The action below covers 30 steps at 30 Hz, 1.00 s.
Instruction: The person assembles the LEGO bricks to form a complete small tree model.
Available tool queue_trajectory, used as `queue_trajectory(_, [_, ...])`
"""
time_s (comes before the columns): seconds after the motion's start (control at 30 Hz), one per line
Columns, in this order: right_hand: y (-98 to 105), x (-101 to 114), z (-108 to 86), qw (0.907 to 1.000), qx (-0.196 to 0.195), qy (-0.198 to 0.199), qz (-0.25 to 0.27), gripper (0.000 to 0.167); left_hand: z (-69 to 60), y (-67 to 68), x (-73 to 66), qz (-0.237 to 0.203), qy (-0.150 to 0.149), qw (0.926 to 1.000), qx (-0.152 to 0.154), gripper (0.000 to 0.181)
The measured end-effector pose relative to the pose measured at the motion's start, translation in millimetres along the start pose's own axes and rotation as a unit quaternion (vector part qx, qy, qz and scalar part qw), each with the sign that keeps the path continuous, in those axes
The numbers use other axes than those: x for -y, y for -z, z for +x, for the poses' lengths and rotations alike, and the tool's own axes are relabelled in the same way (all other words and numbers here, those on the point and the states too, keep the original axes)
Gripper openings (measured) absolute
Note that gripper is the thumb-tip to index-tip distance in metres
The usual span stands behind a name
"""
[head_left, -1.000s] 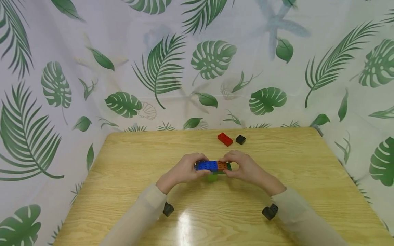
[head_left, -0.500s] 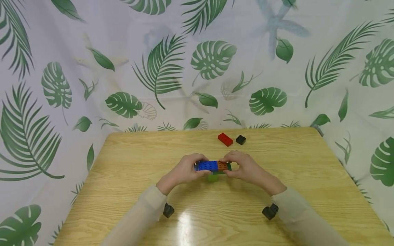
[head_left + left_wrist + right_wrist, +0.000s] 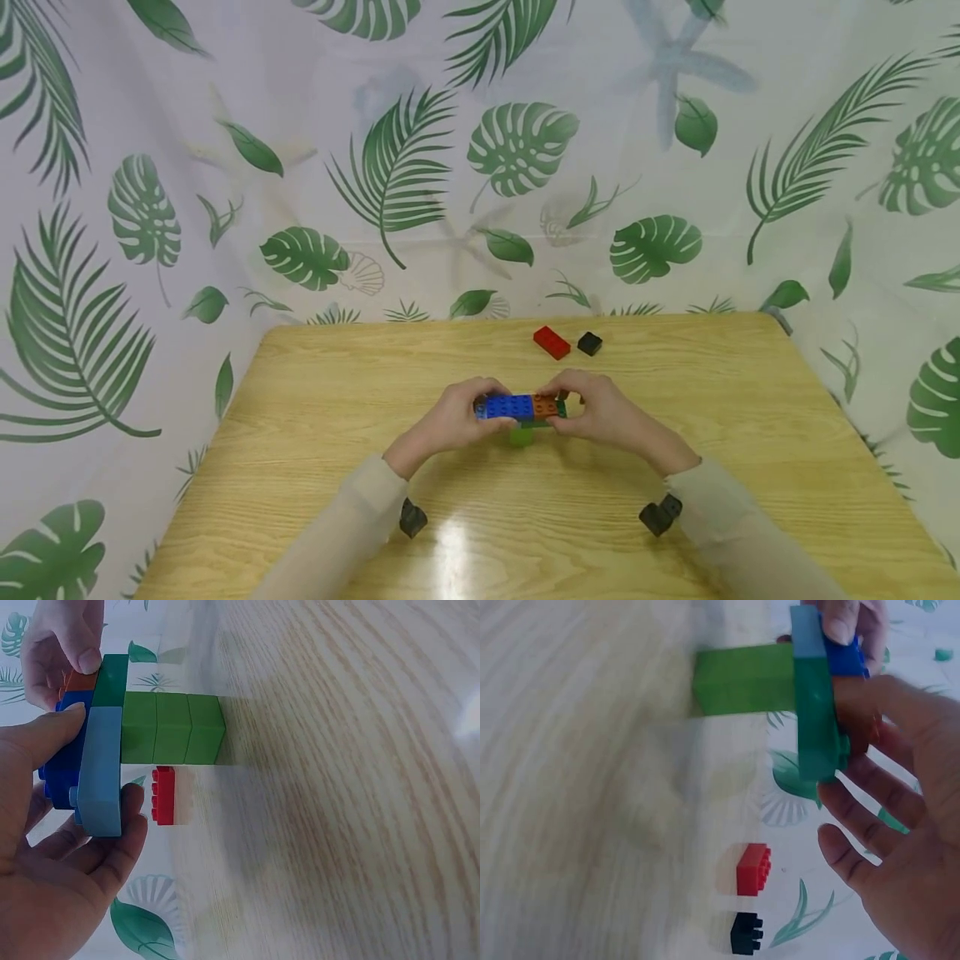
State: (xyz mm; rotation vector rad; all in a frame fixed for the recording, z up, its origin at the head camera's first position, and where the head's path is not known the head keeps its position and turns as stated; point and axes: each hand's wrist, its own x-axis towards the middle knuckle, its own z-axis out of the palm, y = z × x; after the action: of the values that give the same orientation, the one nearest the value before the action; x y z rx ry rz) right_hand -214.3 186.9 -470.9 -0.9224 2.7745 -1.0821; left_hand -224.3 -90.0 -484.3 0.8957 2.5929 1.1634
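Observation:
A structure of toy building bricks stands mid-table. Its base is a column of several light green bricks (image 3: 172, 729), stacked upright on the tabletop. Across the column's top lie a light blue brick (image 3: 102, 776) and a dark green brick (image 3: 816, 720), end to end. Above them sit a blue brick (image 3: 510, 407) and an orange-brown brick (image 3: 545, 406), side by side. My left hand (image 3: 456, 417) grips the blue brick, thumb on its near side. With thumb and index finger, my right hand (image 3: 600, 407) pinches the orange-brown brick; its other fingers are spread loosely below.
Behind the structure, a red brick (image 3: 552, 342) and a smaller black brick (image 3: 589, 343) lie near the far edge of the wooden table (image 3: 345, 367). A leaf-patterned cloth (image 3: 420, 275) hangs behind and beside the table.
The head view has shifted very slightly. Both hands keep their hold on the bricks, and the structure stands as before.

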Motion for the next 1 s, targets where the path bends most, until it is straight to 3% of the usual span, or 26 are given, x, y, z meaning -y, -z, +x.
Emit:
queue_trajectory(0.1, [3.7,-2.7,3.6,0.9998,-0.008,-0.017,0.010,0.035,0.9,1.0,-1.0,0.001,0.002,1.0000,0.004,0.039])
queue_trajectory(0.47, [4.0,-38.3,25.8,0.9916,-0.107,-0.071,0.012,0.032,0.4,2.1,-0.4,0.003,0.004,0.9999,0.010,0.039])
queue_trajectory(0.7, [-1.4,-55.2,38.9,0.9859,-0.113,-0.118,0.034,0.046,-0.2,3.3,0.0,0.006,0.008,0.9999,0.010,0.039])
queue_trajectory(1.0, [-12.6,-76.0,51.3,0.9812,-0.109,-0.156,0.031,0.050,0.8,2.1,0.4,0.013,0.001,0.9999,0.007,0.040])
